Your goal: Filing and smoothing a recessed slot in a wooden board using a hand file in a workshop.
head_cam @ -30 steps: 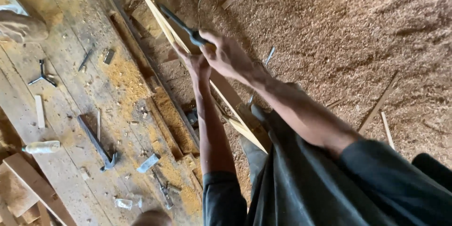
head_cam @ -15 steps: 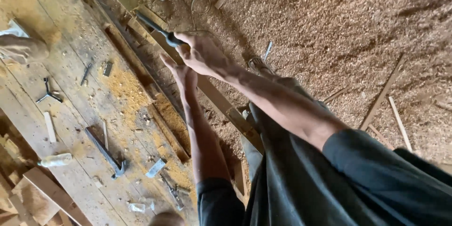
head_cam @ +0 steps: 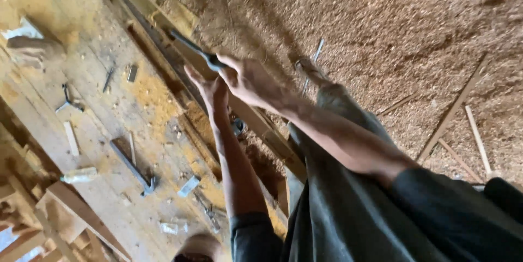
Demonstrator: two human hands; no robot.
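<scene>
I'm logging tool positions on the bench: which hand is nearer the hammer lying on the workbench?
Left. The left hand rests over the wooden strip, closer to the hammer. The right hand is farther off, gripping a dark-handled tool.

Your look here: dark charcoal sleeves [head_cam: 436, 207] pushed up past elbows, forearms bare. Left hand [head_cam: 211, 94] and right hand [head_cam: 251, 81] both bare, no gloves, no watch. Grey-green trousers [head_cam: 348, 131], loose fit, dusty. Worn shoe [head_cam: 309, 69] poking out below.
</scene>
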